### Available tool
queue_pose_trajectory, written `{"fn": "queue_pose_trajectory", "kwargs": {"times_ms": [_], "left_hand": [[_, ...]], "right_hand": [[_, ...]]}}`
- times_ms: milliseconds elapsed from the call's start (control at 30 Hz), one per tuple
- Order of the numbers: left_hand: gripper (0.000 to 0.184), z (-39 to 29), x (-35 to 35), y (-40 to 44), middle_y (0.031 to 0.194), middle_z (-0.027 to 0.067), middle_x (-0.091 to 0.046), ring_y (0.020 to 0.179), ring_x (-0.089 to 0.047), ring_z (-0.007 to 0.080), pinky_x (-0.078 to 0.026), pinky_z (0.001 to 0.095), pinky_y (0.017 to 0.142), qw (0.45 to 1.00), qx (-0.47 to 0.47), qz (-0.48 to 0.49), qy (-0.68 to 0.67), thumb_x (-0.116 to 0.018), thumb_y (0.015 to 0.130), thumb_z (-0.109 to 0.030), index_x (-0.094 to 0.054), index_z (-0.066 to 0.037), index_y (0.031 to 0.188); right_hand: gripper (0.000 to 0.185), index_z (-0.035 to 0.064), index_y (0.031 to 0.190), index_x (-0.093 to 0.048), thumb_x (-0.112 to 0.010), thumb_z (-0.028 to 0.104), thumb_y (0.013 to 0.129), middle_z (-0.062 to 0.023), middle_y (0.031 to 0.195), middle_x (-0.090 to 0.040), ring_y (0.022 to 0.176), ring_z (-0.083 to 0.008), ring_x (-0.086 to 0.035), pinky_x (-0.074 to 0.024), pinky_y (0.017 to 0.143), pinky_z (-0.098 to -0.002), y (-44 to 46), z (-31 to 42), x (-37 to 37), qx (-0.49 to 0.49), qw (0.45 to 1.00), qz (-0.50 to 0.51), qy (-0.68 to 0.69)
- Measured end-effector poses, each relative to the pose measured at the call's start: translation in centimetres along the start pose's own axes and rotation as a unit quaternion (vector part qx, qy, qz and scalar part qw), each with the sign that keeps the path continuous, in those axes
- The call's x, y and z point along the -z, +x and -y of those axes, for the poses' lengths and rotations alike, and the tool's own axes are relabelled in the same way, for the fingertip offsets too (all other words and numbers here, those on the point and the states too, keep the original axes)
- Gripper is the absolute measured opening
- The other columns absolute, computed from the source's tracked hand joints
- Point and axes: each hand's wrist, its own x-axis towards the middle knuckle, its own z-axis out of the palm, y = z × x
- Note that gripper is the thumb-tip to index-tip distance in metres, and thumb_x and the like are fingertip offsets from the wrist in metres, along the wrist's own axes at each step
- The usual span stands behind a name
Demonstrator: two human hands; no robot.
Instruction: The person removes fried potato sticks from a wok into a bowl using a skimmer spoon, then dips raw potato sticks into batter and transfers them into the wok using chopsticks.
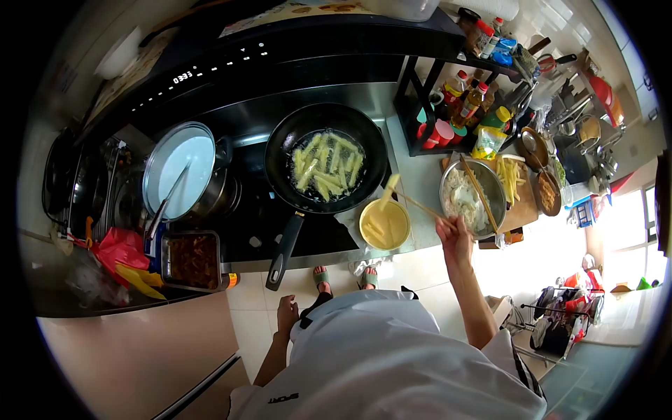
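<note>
My right hand [456,238] is closed on a pair of chopsticks [420,204]. Their tips pinch a batter-coated strip [389,189] at the upper rim of a yellow bowl [408,231]. Pale batter fills this bowl, with more strips lying in it. Just to its left, a black frying pan [280,133] on the cooktop holds several battered strips [327,164] in bubbling oil. My left hand [287,312] hangs beside my body below the pan handle [285,252], its fingers curled in a loose fist with nothing visible in them.
Right of the batter stands a metal bowl [498,192] of white food with chopsticks across it. Uncoated strips [511,178] lie on a cutting board [526,210]. A large pot [183,168] and a tray of brown food [192,260] are at left. Bottles [472,101] crowd the rack.
</note>
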Motion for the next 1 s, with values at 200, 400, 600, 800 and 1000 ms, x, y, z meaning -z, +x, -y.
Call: {"fn": "queue_pose_trajectory", "kwargs": {"times_ms": [200,400,600,800,1000], "left_hand": [[0.027,-0.5,0.4,-0.3,0.101,0.0172,-0.058,0.074,-0.059,0.0268,-0.049,0.0368,0.069,1.0,0.011,-0.021,-0.004,-0.056,0.081,-0.005,-0.054,0.0,0.108],[0.027,1.1,0.5,-2.7,0.1,0.017,-0.058,0.074,-0.06,0.0255,-0.05,0.0352,0.066,0.997,0.028,-0.069,-0.001,-0.056,0.081,-0.003,-0.054,0.0,0.108],[0.028,3.8,-0.2,-5.1,0.1,0.0165,-0.057,0.07,-0.06,0.0251,-0.05,0.0358,0.065,0.994,0.061,-0.085,-0.016,-0.059,0.079,-0.003,-0.054,-0.002,0.106],[0.028,4.4,0.0,-4.2,0.098,0.017,-0.057,0.071,-0.059,0.0265,-0.05,0.036,0.066,0.998,0.027,-0.06,-0.007,-0.059,0.079,-0.004,-0.054,-0.001,0.106],[0.027,3.8,0.0,-0.7,0.1,0.0175,-0.057,0.071,-0.059,0.0271,-0.049,0.0372,0.068,1.0,-0.007,0.003,0.006,-0.057,0.08,-0.005,-0.054,0.0,0.107]], "right_hand": [[0.029,-0.0052,0.096,-0.049,-0.046,0.024,0.097,-0.0263,0.096,-0.061,0.087,-0.0356,-0.066,-0.0562,0.078,-0.0379,6.1,-2.3,-13.0,0.029,0.997,0.076,-0.003],[0.027,-0.0039,0.09,-0.047,-0.049,0.023,0.095,-0.021,0.084,-0.061,0.07,-0.0332,-0.067,-0.0588,0.06,-0.0355,12.7,-10.6,-21.7,0.038,0.998,0.053,-0.009],[0.027,-0.0043,0.088,-0.053,-0.049,0.021,0.095,-0.016,0.079,-0.062,0.065,-0.0256,-0.067,-0.0572,0.058,-0.0309,15.1,-15.1,-24.0,0.07,0.992,0.061,-0.088],[0.025,-0.0039,0.093,-0.056,-0.05,0.02,0.095,-0.0148,0.084,-0.064,0.072,-0.0241,-0.067,-0.0559,0.066,-0.0289,10.8,-8.6,-21.7,0.098,0.979,0.144,-0.109],[0.023,-0.0045,0.104,-0.058,-0.047,0.014,0.095,-0.0158,0.093,-0.064,0.078,-0.0225,-0.067,-0.0556,0.073,-0.0298,1.5,1.0,-11.3,0.105,0.969,0.134,-0.179]]}}
